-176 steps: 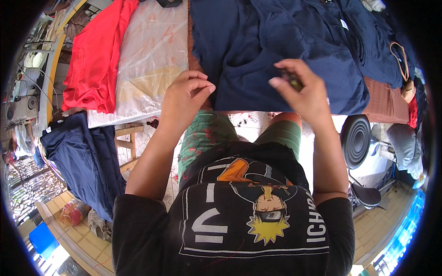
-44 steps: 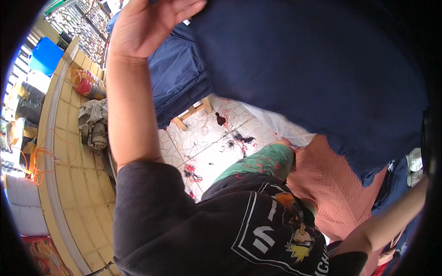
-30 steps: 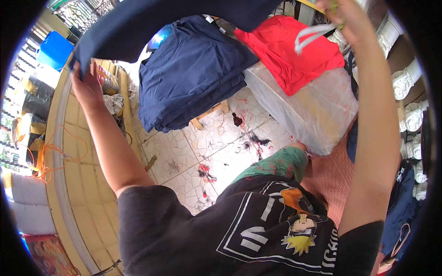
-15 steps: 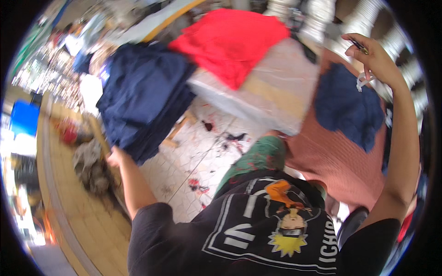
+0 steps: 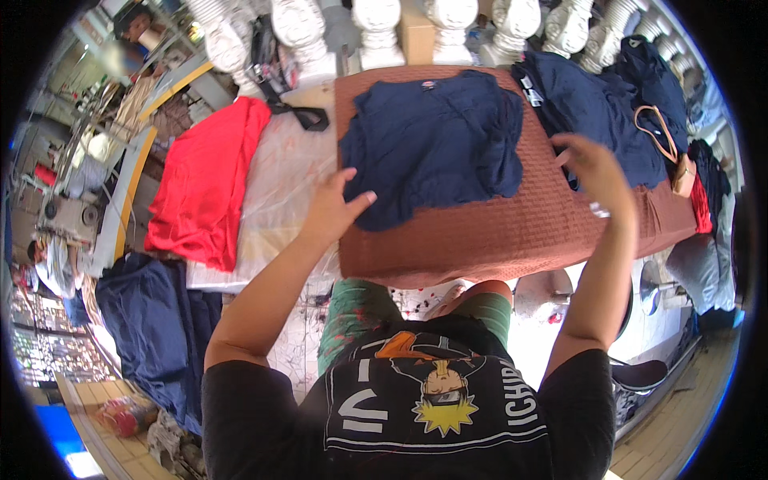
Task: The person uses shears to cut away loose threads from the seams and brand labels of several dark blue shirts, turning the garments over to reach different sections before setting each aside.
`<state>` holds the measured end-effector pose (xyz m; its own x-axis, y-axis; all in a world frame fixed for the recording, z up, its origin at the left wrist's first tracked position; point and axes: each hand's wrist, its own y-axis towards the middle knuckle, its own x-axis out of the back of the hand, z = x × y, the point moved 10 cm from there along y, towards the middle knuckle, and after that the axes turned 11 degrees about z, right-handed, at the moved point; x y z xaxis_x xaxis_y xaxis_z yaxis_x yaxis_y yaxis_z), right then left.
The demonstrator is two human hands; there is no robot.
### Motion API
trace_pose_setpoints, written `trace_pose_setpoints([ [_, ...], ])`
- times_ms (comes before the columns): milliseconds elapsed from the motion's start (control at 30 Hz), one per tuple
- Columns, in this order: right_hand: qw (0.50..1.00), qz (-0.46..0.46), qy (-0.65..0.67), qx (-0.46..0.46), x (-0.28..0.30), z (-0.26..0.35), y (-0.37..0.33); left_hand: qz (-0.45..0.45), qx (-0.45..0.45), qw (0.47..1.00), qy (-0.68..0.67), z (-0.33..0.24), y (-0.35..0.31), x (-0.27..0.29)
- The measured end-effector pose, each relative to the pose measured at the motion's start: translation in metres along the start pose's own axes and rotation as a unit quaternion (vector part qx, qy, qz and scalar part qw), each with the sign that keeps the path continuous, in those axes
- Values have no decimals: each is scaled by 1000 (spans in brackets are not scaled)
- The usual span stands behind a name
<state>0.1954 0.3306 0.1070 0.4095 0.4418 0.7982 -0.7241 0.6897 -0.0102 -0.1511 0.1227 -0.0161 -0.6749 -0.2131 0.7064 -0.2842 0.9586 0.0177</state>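
A navy garment (image 5: 436, 144) lies spread on the brown textured cloth (image 5: 480, 240) covering the table in front of me. My left hand (image 5: 336, 210) is at its left edge, thumb and fingers apart, fingertips over the fabric. My right hand (image 5: 596, 172) hovers right of the garment, close to a second pile of navy garments (image 5: 600, 104). Its fingers are curled, and what they hold is too small and blurred to make out. Something white (image 5: 598, 210) shows at the right wrist.
Folded red fabric (image 5: 212, 184) lies on the plastic-covered surface (image 5: 280, 176) at left. A navy stack (image 5: 152, 328) sits lower left. White balusters (image 5: 380, 32) line the far edge. A tan strap (image 5: 656, 132) rests on the right pile. Another person (image 5: 136, 24) is at far left.
My view has swung right to the brown-covered table. My left hand has left the navy stack and come to the spread garment. The right hand, earlier raised with a small dark tool, is lower.
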Motion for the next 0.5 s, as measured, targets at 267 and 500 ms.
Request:
trace_pose_setpoints([
  [267,977,44,92,-185,-99,-97,28,78,129,986,76,32,18,-21],
  [500,976,-200,69,-44,-59,-81,41,70,72,986,-130,3,52,25],
])
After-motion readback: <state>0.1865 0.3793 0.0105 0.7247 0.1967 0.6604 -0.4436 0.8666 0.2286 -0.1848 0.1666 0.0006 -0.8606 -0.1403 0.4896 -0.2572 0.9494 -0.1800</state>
